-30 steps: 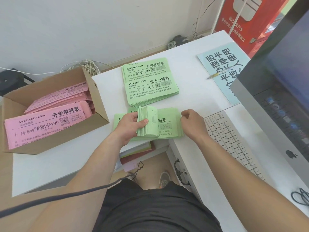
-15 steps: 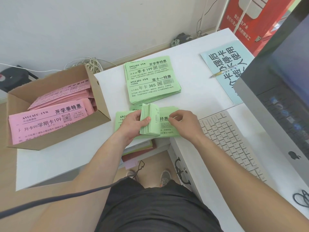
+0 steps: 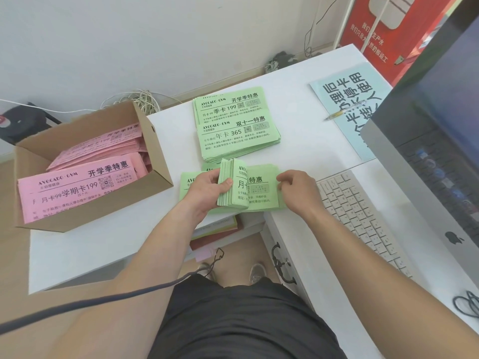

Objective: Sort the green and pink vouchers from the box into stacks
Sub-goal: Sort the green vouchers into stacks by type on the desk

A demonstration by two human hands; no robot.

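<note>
Left hand: green voucher bundle is clamped between thumb and fingers, right of cardboard box.
Right hand: fingers curled at bundle's edge; grip cannot be told.
Pink vouchers: kept inside box.

Office or reception workspace. A white bench carries an all-in-one computer and keyboard at the right of the frame, a pale blue printed notice with a pen at upper right, and stacked gym vouchers at centre. A red promotional banner stands by the wall at top right.
</note>
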